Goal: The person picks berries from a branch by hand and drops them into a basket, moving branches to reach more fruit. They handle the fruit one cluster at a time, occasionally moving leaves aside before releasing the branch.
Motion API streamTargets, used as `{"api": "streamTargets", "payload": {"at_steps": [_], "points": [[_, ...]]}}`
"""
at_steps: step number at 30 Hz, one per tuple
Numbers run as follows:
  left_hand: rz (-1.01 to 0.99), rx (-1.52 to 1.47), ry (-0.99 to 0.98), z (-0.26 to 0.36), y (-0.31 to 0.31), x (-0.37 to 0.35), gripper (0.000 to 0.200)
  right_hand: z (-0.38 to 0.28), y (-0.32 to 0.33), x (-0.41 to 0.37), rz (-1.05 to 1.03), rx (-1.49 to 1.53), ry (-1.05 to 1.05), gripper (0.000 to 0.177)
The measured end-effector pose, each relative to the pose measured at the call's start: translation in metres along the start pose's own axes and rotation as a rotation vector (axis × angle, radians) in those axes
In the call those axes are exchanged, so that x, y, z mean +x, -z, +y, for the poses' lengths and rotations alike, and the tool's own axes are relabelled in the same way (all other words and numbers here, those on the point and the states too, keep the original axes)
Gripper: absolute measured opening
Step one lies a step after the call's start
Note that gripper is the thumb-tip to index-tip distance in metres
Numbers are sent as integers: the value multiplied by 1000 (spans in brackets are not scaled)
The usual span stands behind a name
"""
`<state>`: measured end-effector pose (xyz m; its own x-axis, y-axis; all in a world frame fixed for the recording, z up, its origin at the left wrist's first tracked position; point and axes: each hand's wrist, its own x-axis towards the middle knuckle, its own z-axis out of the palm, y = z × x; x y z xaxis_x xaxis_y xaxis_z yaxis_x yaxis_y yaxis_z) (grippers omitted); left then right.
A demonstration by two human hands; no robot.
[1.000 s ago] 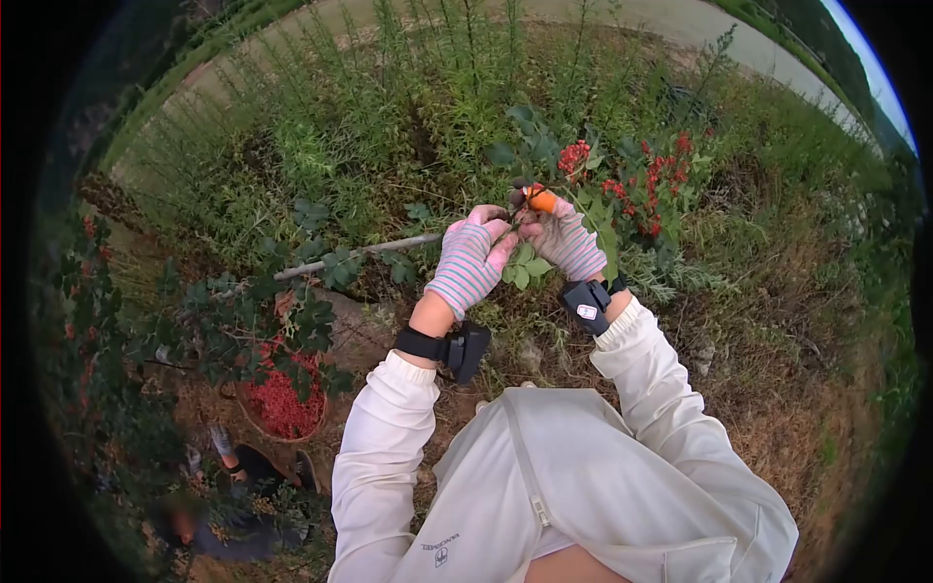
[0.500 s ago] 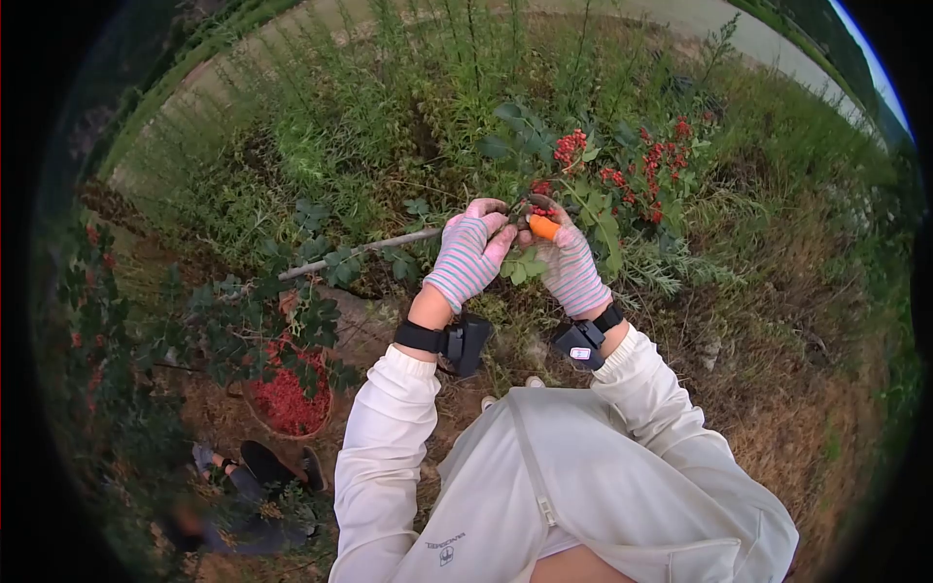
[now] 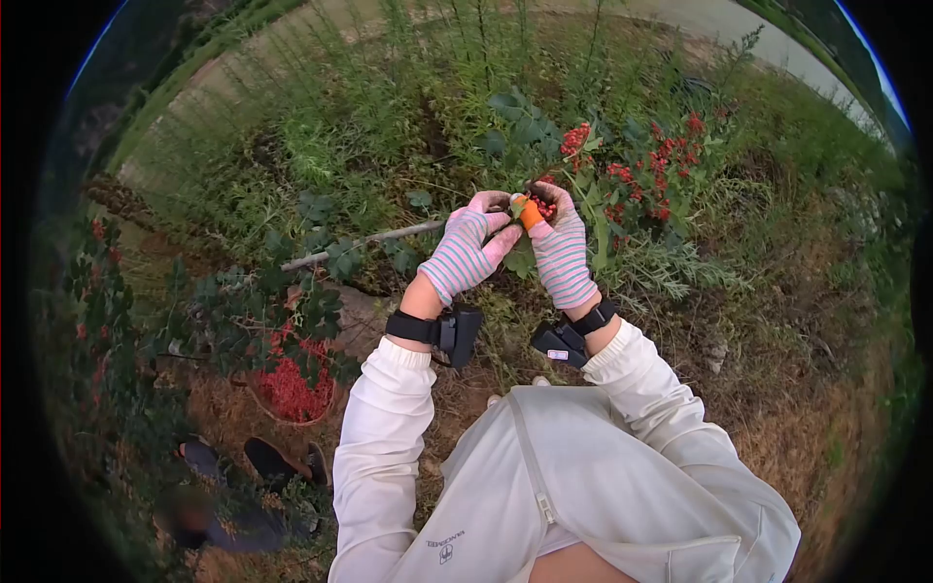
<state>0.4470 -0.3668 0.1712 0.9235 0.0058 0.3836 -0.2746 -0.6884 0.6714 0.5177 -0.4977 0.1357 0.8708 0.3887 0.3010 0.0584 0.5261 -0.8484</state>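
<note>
Right hand [image 3: 562, 255], striped glove, clenched on an orange-handled cutter [image 3: 528, 212] upper centre of frame, with a red berry cluster [image 3: 547, 205] touching its fingertips. Left hand [image 3: 466, 251], same glove, just left of it, fingers curled in toward the cutter tip; can't tell whether it actually grips the sprig. Outward: berry bush [image 3: 661, 175] just right of the hands, grey stick [image 3: 360, 243] running left from them, basket [image 3: 292, 392] of red berries lower left under leaves, another person [image 3: 228, 505] crouched below it.
</note>
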Motion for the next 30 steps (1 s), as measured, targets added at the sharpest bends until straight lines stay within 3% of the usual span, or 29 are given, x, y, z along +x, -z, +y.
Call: {"api": "streamTargets", "payload": {"at_steps": [3,6,13,15,17,19,21,23,25,27,30], "points": [[-6,-1,15,-3,-1,0,26,-3,-2,2,13,-86,33,45],[-14,-42,61,-6,-2,-1,26,-14,-7,1,37,-29,-82,42],[-16,48,-10,-10,0,-3,25,-20,-1,-2,-36,-137,-73,38],[-24,51,-4,-10,1,-1,25,-18,-1,2,-11,-70,-154,37],[-25,-10,45,-6,0,0,24,-14,6,5,69,-68,-331,33],[-3,38,14,-5,-2,0,23,-11,27,-16,50,294,-442,38],[16,76,12,-8,-3,-1,24,-20,30,-47,-102,475,-515,45],[-71,115,99,-3,3,1,30,-2,49,-81,-306,637,-895,46],[-153,91,153,-6,11,2,39,53,46,-124,-172,443,-1310,43],[-215,107,207,0,16,7,42,115,27,-158,-476,278,-1513,40],[-212,128,256,5,14,9,42,199,-44,-204,-788,317,-1617,38]]}}
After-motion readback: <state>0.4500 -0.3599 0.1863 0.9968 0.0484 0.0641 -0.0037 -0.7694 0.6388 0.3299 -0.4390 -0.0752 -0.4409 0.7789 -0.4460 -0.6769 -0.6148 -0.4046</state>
